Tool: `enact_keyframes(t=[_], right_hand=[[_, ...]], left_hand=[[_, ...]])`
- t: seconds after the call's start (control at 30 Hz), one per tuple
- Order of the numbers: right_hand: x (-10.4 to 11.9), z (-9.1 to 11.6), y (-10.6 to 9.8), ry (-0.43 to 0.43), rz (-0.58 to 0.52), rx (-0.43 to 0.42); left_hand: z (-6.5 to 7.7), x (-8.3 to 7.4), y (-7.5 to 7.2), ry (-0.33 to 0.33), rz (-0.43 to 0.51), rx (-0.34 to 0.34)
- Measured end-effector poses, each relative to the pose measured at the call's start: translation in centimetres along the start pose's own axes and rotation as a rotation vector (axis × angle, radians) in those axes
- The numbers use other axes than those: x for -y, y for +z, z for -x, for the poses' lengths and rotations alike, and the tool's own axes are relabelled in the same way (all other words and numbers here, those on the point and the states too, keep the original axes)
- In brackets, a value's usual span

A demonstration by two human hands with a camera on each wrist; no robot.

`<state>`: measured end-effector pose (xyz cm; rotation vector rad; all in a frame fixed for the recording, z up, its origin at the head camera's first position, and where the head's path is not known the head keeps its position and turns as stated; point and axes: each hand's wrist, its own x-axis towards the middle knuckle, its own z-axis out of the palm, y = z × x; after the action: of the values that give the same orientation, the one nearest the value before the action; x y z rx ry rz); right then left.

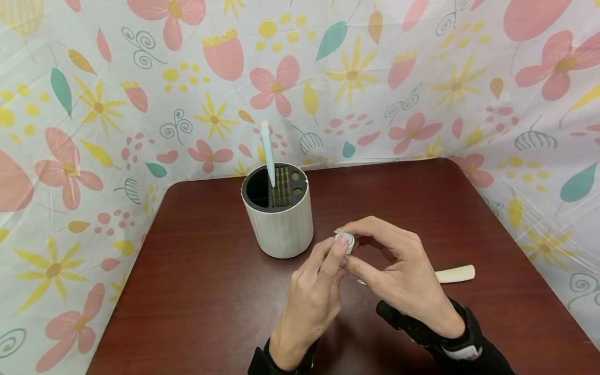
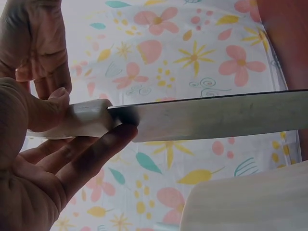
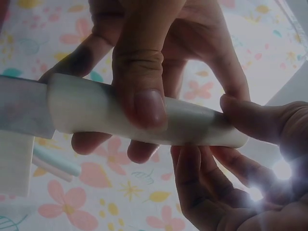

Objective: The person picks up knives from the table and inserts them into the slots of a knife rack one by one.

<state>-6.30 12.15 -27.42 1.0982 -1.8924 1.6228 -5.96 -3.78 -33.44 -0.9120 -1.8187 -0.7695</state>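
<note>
A knife with a white handle [image 3: 91, 106] and a broad metal blade [image 2: 216, 118] is held up between both hands. In the head view it appears end-on, only the handle's butt [image 1: 350, 245] showing. My left hand [image 1: 309, 297] grips the handle, its thumb laid along it and a finger reaching the heel of the blade. My right hand [image 1: 408, 276] pinches the rear end of that handle between thumb and fingers. On the table behind the right hand lies a cream handle [image 1: 457, 274], the middle of that object hidden by the hand.
A round white knife holder [image 1: 281, 229] with a black slotted top stands back left of the hands. A pale blue handle [image 1: 267, 151] sticks up from it. The dark red-brown table [image 1: 197, 291] meets a flower-patterned cloth [image 1: 276, 88] behind.
</note>
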Motion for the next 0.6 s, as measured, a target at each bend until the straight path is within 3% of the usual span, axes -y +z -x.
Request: enact_keyframes(t=[0.37,0.6], right_hand=[[-0.3,-0.6,0.1,0.002,-0.027,0.049],[-1.7,-1.7,0.3,0.055,-0.055,-0.092]], left_hand=[[-0.1,0.4,-0.8,-0.005,0.010,-0.009],[-0.1,0.7,-1.4,-0.023,-0.018,-0.022]])
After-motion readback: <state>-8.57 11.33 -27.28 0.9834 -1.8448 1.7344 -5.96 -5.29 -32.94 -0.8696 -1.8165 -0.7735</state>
